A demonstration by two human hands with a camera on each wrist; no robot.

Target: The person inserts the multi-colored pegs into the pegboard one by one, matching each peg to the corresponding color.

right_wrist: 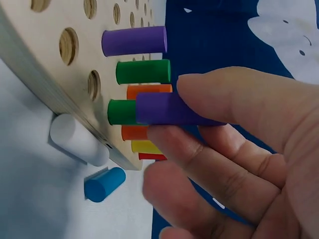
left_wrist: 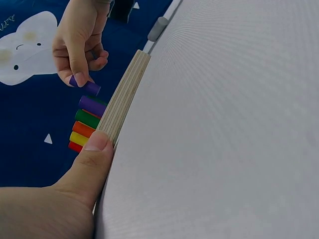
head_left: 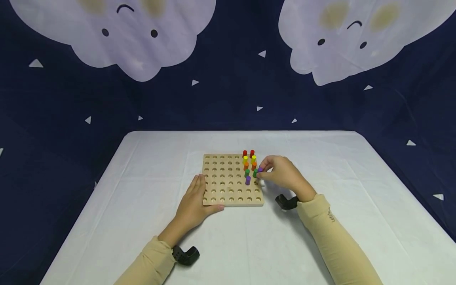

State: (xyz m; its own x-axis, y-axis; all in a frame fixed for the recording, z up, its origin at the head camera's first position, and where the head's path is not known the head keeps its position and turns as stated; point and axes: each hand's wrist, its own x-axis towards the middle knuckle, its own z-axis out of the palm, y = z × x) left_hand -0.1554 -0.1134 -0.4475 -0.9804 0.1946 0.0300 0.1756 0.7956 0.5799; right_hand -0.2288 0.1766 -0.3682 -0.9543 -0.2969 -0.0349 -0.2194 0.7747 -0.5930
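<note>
Left hand (head_left: 194,202) lies flat on the table (head_left: 142,190), fingers straight against the near left edge of the wooden pegboard (head_left: 222,186), thumb pressed on its near side; it holds nothing. On the board's right side stand two columns of pegs, red at the far edge, then yellow, orange, green; the left column ends in a standing purple peg (head_left: 247,180). Right hand (head_left: 281,174) pinches a second purple peg (right_wrist: 169,108) between thumb and fingers, just right of that one. Its long axis runs parallel to the standing pegs, free end towards the board, not yet seated. A white peg (right_wrist: 79,139) and a blue peg (right_wrist: 103,184) lie on the table beside the board's right edge.
</note>
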